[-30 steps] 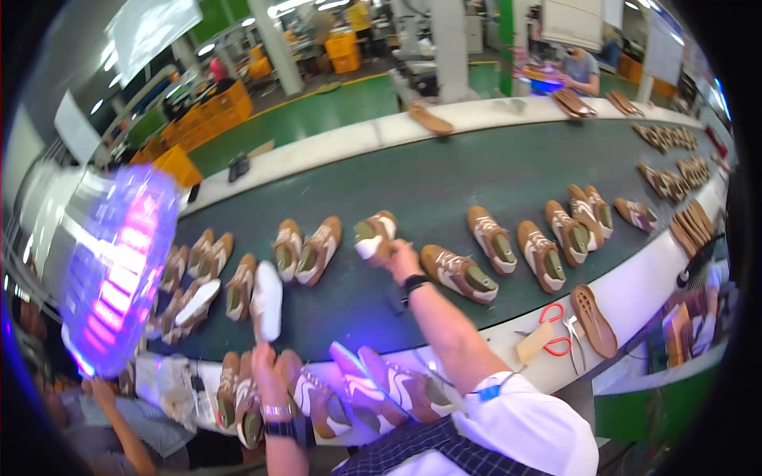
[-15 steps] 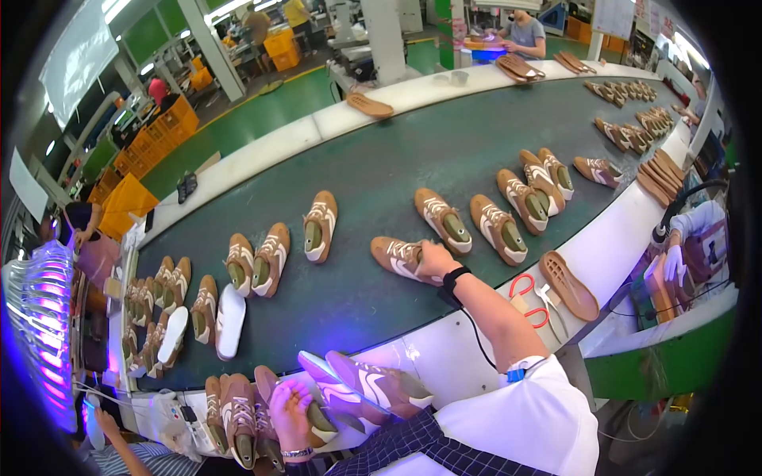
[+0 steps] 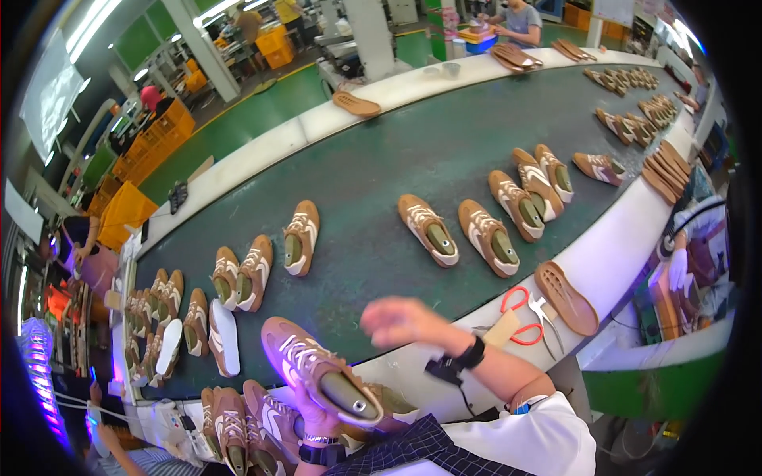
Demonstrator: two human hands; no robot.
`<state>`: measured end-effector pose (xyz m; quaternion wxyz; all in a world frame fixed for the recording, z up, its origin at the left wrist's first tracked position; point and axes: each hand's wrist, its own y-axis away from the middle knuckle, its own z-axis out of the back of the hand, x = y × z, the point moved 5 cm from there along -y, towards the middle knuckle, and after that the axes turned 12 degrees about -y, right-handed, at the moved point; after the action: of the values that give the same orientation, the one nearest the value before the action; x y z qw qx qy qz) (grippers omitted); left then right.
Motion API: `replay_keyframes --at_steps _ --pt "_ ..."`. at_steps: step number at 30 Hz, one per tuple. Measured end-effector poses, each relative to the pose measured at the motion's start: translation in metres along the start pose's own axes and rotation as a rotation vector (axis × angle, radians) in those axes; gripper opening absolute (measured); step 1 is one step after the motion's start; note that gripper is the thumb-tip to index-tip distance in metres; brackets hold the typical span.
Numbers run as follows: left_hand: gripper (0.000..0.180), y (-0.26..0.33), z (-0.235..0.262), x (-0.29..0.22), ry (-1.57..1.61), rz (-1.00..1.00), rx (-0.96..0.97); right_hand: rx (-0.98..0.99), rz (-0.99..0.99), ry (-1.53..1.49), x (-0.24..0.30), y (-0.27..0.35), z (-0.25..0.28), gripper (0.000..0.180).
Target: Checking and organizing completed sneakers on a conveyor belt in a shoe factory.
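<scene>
A brown sneaker (image 3: pixel 298 355) with white laces and a green last inside is held up near my body by my left hand (image 3: pixel 316 414), which grips it from below. My right hand (image 3: pixel 401 321) is apart from it, a little to the right above the belt's near edge, slightly blurred, with fingers loosely stretched and nothing in them. Beneath and beside the held shoe, several similar sneakers (image 3: pixel 270 408) stand on the near white ledge (image 3: pixel 464 381). Farther out on the dark green belt (image 3: pixel 357 170) lie more sneakers (image 3: pixel 417 214).
Red-handled scissors (image 3: pixel 524 333), pliers (image 3: pixel 540 309) and a brown sole (image 3: pixel 565 297) lie on the ledge at right. White insoles (image 3: pixel 225 341) rest by shoes at left. A purple-lit machine (image 3: pixel 40 381) stands far left. A co-worker's gloved hand (image 3: pixel 677 270) is at right.
The sneaker my right hand gripped on the belt appears to be in my left hand now, lifted near my body. My right hand has let go and drawn back. Belt shoes appear shifted slightly left.
</scene>
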<state>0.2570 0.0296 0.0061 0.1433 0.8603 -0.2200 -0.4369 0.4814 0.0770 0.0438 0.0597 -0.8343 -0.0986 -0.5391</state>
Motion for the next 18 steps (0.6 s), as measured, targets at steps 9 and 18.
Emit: replay_keyframes --at_steps 9,18 --pt "0.099 0.018 0.04 -0.005 0.041 0.095 0.023 -0.853 -0.192 0.815 -0.037 -0.062 0.264 0.07" --pt "0.093 0.029 0.046 -0.018 0.085 -0.001 0.08 -0.381 -0.24 -0.359 -0.075 -0.006 0.1 0.053"
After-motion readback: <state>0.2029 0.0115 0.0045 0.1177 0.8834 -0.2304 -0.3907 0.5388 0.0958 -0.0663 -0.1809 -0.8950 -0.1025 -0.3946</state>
